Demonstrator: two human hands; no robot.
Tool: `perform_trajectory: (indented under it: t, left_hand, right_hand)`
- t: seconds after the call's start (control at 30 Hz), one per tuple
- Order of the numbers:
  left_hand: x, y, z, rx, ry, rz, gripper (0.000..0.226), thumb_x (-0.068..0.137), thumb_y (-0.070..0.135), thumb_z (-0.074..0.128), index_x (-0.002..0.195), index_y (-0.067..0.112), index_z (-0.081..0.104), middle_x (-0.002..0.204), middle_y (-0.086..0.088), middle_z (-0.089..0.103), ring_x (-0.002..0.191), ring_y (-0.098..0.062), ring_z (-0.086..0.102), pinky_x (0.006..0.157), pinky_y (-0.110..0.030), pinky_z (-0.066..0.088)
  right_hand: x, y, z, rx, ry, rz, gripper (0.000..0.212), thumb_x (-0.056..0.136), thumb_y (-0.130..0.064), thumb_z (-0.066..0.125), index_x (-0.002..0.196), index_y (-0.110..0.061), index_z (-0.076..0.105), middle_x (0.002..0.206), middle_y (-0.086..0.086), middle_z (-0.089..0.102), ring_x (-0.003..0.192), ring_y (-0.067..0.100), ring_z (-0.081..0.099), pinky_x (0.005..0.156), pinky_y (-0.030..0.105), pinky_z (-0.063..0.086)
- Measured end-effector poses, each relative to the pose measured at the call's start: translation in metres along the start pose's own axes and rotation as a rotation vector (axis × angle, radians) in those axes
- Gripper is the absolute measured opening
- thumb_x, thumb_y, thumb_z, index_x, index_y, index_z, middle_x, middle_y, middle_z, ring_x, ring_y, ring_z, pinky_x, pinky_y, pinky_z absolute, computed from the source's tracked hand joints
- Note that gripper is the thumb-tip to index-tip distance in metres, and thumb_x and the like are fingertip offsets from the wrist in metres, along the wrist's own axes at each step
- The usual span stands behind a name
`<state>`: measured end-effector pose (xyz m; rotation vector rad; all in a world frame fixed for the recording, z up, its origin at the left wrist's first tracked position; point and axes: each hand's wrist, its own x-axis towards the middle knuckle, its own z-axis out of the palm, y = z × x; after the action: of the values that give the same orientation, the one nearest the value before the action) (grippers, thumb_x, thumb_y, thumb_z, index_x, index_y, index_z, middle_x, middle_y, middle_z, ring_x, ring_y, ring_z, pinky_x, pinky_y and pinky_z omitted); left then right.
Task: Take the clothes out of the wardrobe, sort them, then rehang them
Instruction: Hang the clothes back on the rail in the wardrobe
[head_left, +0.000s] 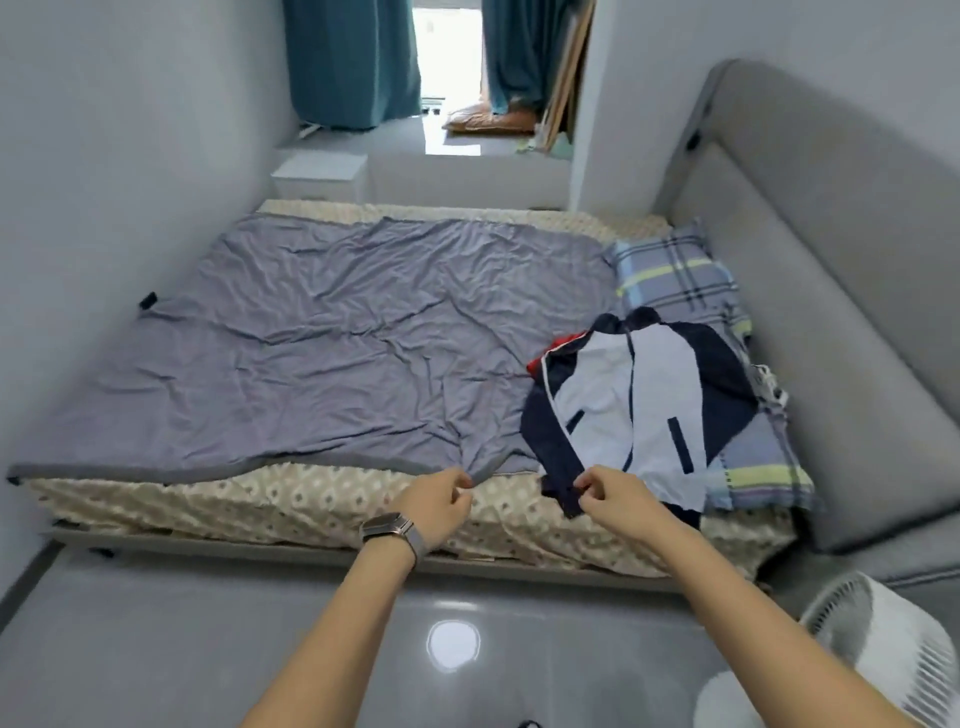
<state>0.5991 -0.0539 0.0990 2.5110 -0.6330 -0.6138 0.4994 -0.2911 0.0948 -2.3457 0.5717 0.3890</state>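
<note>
Navy-and-white jacket (641, 400): lies spread, front up, on the right part of the bed (363, 499), overlapping the plaid pillow (680, 280); its near sleeve reaches the bed's front edge.
Red garment (543, 356): only a corner shows under the jacket's left shoulder; its kind cannot be told.
Right hand (610, 491): fingers curled, pinching the dark cuff of the near sleeve.
Left hand (441, 501): fingers curled at the edge of the grey blanket (311, 343), apparently pinching a fold of it; a watch (389, 527) sits on the wrist.
Wardrobe: not in view.
Done, as judged: at least two garments are out and laid on the bed.
In hand, as judged: laying the jacket out flat, an early part of sorting.
Left, as judged: further garments possibly to fetch, sorting into groups, all rehanging; no hanger shows.
</note>
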Motion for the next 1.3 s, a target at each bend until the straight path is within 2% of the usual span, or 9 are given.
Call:
perform_trajectory:
  t: [0.2,0.3,0.47,0.57,0.7,0.83,0.93,1.2,1.3]
  left_hand:
    - [0.088,0.086,0.033,-0.05,-0.174,0.096,0.025,0.092,0.03,0.047,0.113,0.024,0.058,0.09,0.005,0.069,0.086,-0.017,0.064,0.079,-0.032,0.052]
    - [0.138,0.101,0.038,-0.171,-0.205,0.065,0.021,0.092,0.028,0.048,0.109,0.023,0.06,0.082,0.004,0.07,0.076,-0.013,0.065,0.075,-0.032,0.054]
    - [0.219,0.125,0.045,-0.256,-0.266,0.053,0.014,0.092,0.024,0.047,0.102,0.025,0.058,0.081,-0.003,0.07,0.08,-0.02,0.067,0.078,-0.039,0.055]
    - [0.258,0.144,0.046,-0.273,-0.272,0.041,0.014,0.093,0.022,0.047,0.102,0.025,0.058,0.075,0.008,0.068,0.079,-0.024,0.068,0.074,-0.035,0.056]
    - [0.303,0.164,0.059,-0.316,-0.299,-0.03,0.012,0.092,0.022,0.048,0.097,0.028,0.058,0.078,0.004,0.07,0.077,-0.027,0.067,0.071,-0.04,0.057]
    - [0.347,0.193,0.073,-0.372,-0.326,-0.118,0.014,0.093,0.023,0.048,0.102,0.022,0.059,0.085,0.005,0.069,0.072,-0.007,0.064,0.056,-0.015,0.045]
    - [0.379,0.22,0.08,-0.482,-0.306,-0.242,0.013,0.094,0.023,0.049,0.102,0.019,0.059,0.087,0.002,0.069,0.072,-0.01,0.063,0.059,-0.019,0.045]
    - [0.451,0.263,0.116,-0.414,-0.189,-0.373,0.027,0.091,0.021,0.048,0.117,0.018,0.052,0.089,0.005,0.067,0.077,-0.01,0.063,0.054,-0.015,0.041]
    - [0.478,0.273,0.123,-0.447,-0.16,-0.408,0.029,0.092,0.021,0.048,0.12,0.017,0.051,0.086,0.005,0.066,0.07,-0.006,0.06,0.05,-0.014,0.038]
  right_hand:
    - [0.043,0.072,-0.08,0.151,0.071,0.189,0.024,0.089,-0.018,0.049,0.113,-0.021,0.055,0.093,0.0,0.061,0.078,0.012,0.056,0.061,0.021,0.042]
    - [0.079,0.096,-0.103,0.255,0.104,0.258,0.021,0.089,-0.018,0.05,0.109,-0.024,0.054,0.09,0.002,0.061,0.083,0.018,0.062,0.069,0.029,0.052]
    - [0.137,0.131,-0.126,0.345,0.143,0.338,0.026,0.088,-0.02,0.05,0.113,-0.023,0.056,0.096,0.0,0.058,0.089,0.019,0.062,0.079,0.034,0.053]
    - [0.168,0.145,-0.142,0.406,0.124,0.396,0.025,0.088,-0.017,0.05,0.111,-0.022,0.056,0.093,0.001,0.059,0.085,0.021,0.063,0.072,0.031,0.054]
    - [0.216,0.17,-0.163,0.459,0.11,0.448,0.026,0.086,-0.015,0.05,0.111,-0.019,0.058,0.092,0.004,0.062,0.074,0.018,0.06,0.063,0.028,0.052]
    - [0.277,0.2,-0.189,0.496,0.02,0.445,0.027,0.088,-0.013,0.052,0.115,-0.015,0.057,0.102,0.006,0.061,0.074,0.014,0.06,0.059,0.023,0.052]
    - [0.327,0.223,-0.216,0.555,-0.082,0.466,0.029,0.089,-0.011,0.053,0.118,-0.013,0.057,0.114,0.009,0.061,0.074,0.015,0.061,0.058,0.023,0.052]
    - [0.452,0.293,-0.283,0.57,-0.23,0.427,0.041,0.086,-0.012,0.065,0.126,-0.009,0.054,0.113,0.012,0.06,0.088,0.019,0.061,0.074,0.031,0.054]
    - [0.493,0.316,-0.293,0.557,-0.148,0.411,0.06,0.082,-0.013,0.072,0.136,-0.009,0.045,0.124,0.012,0.056,0.101,0.023,0.057,0.086,0.037,0.052]
